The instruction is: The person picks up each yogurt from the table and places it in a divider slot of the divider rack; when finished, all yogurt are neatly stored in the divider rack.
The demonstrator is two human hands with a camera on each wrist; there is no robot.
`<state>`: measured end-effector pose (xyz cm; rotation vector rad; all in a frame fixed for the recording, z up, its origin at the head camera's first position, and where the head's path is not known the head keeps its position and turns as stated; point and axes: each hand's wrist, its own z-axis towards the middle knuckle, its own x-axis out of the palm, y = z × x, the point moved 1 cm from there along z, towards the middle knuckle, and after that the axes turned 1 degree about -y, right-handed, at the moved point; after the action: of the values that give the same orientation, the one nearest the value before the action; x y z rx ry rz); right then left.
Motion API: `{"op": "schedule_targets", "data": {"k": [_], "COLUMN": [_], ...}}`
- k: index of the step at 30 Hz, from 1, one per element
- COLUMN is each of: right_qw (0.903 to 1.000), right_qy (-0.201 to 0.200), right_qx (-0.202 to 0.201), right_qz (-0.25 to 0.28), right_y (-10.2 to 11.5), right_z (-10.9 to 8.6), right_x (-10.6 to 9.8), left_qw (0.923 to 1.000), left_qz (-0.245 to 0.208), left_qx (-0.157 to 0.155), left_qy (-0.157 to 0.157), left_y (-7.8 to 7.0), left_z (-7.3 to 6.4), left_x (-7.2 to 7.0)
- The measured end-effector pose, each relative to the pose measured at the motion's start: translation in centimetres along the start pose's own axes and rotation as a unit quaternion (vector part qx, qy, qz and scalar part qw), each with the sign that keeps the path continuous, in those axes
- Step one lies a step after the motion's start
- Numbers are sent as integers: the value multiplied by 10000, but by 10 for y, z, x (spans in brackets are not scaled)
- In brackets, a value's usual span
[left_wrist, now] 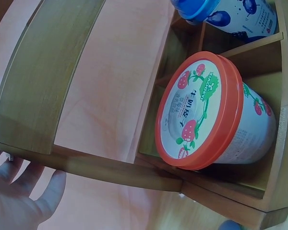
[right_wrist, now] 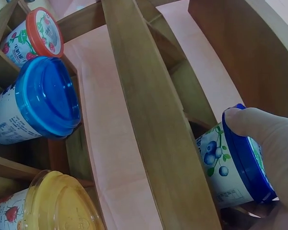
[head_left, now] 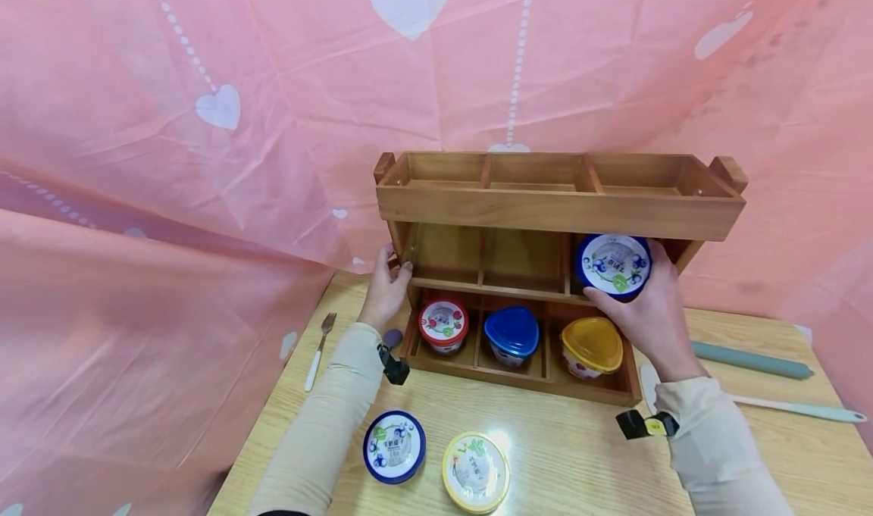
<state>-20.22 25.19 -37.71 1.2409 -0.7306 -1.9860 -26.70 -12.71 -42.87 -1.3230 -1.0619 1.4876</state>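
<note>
My right hand (head_left: 644,300) grips a tub with a dark blue rim and blueberry print (head_left: 614,264) at the right compartment of the wooden rack's middle tier. In the right wrist view the thumb lies over the lid's rim and the tub (right_wrist: 225,165) is partly inside the compartment. My left hand (head_left: 387,289) holds the rack's left side, its fingers (left_wrist: 53,191) around the wooden edge. On the bottom tier sit a red-lidded strawberry tub (head_left: 443,323), a blue-lidded tub (head_left: 511,334) and a yellow-lidded tub (head_left: 592,345), one per compartment.
The three-tier wooden rack (head_left: 559,209) stands against a pink curtain. In front lie a blue-rimmed tub (head_left: 394,446) and a yellow-rimmed tub (head_left: 475,472). A fork (head_left: 320,349) lies left; a grey-green rod (head_left: 750,358) and a pale-handled utensil (head_left: 794,407) lie right.
</note>
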Motion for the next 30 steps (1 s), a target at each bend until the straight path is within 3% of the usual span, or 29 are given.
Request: {"op": "schedule_targets", "data": {"k": [13,19,30], "right_qw": [9998,9994,9992], "right_qy": [34,142,-16], "right_qx": [170,289,401], "right_qz": [-114,-136,-23], "right_y": [-4,-3,1], "right_z": [6,5,-3], "right_x": [1,1,-2], "left_qw": [10000,10000,9999], "left_qz": [49,70,-15], "left_qx": [54,22,163], "left_qy": [-29,5,2], "left_y": [1,2,2], "left_z": [0,-1,1], "left_x": [0,0,0]}}
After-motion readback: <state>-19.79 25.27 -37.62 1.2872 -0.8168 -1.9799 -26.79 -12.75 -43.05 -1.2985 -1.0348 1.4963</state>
